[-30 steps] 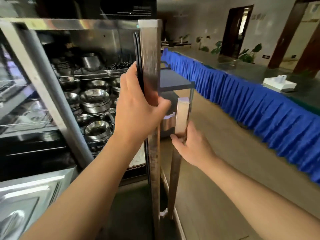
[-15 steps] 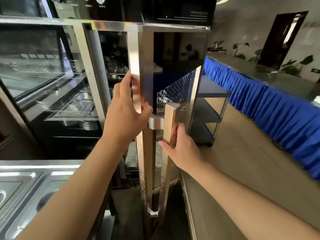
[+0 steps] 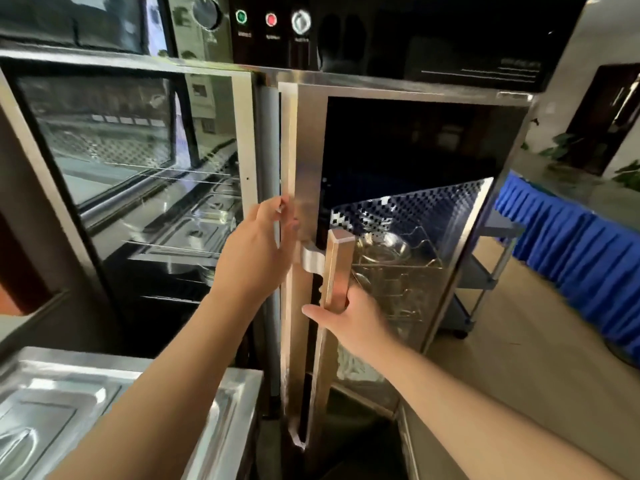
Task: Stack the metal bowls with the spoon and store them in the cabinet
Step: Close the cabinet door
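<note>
Up close in the head view, a steel cabinet [image 3: 346, 77] with 2 glass doors fills most of the picture. Its right door [image 3: 408, 188] stands nearly flush with the frame, a thin dark gap showing along its left edge.

Fingers of the right hand [image 3: 349, 320] wrap around the lower part of the door's long vertical handle [image 3: 337, 268], a copper-toned bar held off the door by a silver bracket. This grip is closed on the bar, with the thumb pointing left across the gap.

Higher up, the left hand [image 3: 259, 251] rests against the door's left edge, fingertips [image 3: 285, 211] touching the metal stile. Those fingers are loosely curled and hold nothing; whether they hook around the edge cannot be told.

Through the right door's glass, metal bowls [image 3: 384, 251] sit in a wire rack [image 3: 415, 265] on a shelf inside, partly veiled by reflections. No spoon can be made out among them.

Behind the left door [image 3: 131, 161], wire shelves and reflected steel trays show dimly. Above both doors runs a black control panel [image 3: 381, 26] with a green light, a red light and 2 round knobs.

At lower left lies a steel counter with recessed pans [image 3: 69, 410]. To the right stand a grey cart [image 3: 485, 271] and a table draped in blue skirting [image 3: 571, 258].
</note>
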